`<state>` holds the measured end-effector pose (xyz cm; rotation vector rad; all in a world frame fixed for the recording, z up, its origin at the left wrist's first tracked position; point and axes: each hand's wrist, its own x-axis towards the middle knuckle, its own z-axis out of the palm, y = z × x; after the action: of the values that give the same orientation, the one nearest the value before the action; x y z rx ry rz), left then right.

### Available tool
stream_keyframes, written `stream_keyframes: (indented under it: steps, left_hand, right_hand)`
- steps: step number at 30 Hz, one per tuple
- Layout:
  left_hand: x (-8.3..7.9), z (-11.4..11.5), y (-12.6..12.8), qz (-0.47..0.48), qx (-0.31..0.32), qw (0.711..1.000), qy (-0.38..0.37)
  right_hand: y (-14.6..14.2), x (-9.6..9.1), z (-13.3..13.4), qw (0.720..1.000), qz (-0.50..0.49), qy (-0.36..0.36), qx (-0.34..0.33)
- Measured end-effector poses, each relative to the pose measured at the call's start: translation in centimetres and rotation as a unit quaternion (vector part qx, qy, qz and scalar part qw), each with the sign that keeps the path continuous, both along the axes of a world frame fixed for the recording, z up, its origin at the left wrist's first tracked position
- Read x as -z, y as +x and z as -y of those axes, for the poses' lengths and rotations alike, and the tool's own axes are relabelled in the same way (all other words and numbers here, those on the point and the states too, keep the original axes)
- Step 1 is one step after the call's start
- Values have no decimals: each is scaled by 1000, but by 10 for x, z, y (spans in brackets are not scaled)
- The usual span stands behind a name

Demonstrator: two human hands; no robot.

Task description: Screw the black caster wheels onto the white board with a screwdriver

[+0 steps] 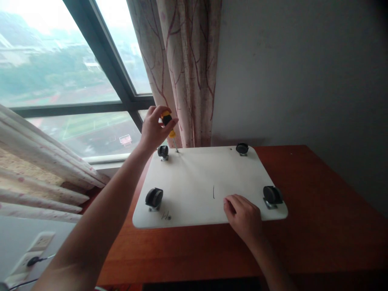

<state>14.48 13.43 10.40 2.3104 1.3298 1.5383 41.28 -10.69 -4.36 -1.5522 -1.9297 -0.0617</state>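
A white board (197, 178) lies flat on the reddish wooden table (318, 210), with a black caster wheel at each corner. My left hand (154, 129) is closed round the yellow and black handle of a screwdriver (169, 129), whose tip stands on the board beside the far left caster (163, 152). My right hand (244, 216) rests knuckles up on the board's near edge, fingers curled under, close to the near right caster (272, 195). Whether it holds anything is hidden. The near left caster (154, 198) and far right caster (241, 148) stand untouched.
A patterned curtain (188, 68) hangs behind the board against a grey wall. A large window (60, 72) fills the left. More curtain folds (39, 169) lie at the left, and a wall socket with a plugged cable (32, 260) sits at the lower left.
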Motion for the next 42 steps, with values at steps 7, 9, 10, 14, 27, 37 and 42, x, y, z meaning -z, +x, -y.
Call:
stream_keyframes:
  steps: [7, 9, 10, 14, 27, 37, 42]
  left_hand:
    - [3, -4, -1, -2, 48, 999, -24]
    - [3, -4, -1, 7, 87, 995, -37]
    - [3, -3, 0, 7, 81, 996, -35]
    - [-1, 0, 2, -6, -27, 999, 18]
    - [-6, 0, 4, -31, -31, 999, 27]
    - [-4, 0, -1, -43, -39, 998, 6]
    - [-4, 0, -3, -41, -87, 995, 12]
  right_hand:
    - [0, 1, 0, 1000, -6, -5, 1]
    - [0, 1, 0, 1000, -7, -2, 2]
    - [0, 2, 0, 1000, -7, 0, 3]
    - [0, 1, 0, 1000, -6, -1, 2]
    - [-1, 1, -1, 1000, 0, 4, 3]
    - [0, 2, 0, 1000, 3, -1, 0]
    - [0, 1, 0, 1000, 4, 0, 3]
